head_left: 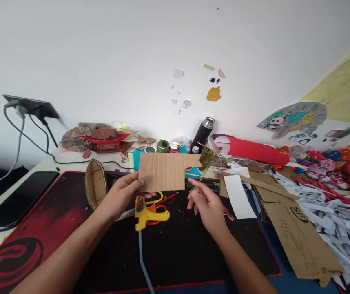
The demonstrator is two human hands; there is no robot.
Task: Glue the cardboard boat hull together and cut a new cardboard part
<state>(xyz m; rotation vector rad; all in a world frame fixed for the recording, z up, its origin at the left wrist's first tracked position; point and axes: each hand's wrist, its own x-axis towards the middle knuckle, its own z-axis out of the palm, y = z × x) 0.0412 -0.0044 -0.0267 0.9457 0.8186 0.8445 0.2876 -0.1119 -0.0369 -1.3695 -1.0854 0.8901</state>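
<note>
My left hand grips a brown corrugated cardboard sheet by its lower left corner and holds it up above the black and red desk mat. My right hand hovers just below the sheet's right edge, fingers apart, holding nothing. A yellow glue gun lies on the mat under the sheet, its cord running toward me, with red-handled scissors beside it. A small cardboard boat shape stands left of my left hand.
A phone lies at the left. Paint jars, a black flask and a red paper roll line the wall. Cardboard pieces and white paper strips pile at the right. Cables hang from a wall socket.
</note>
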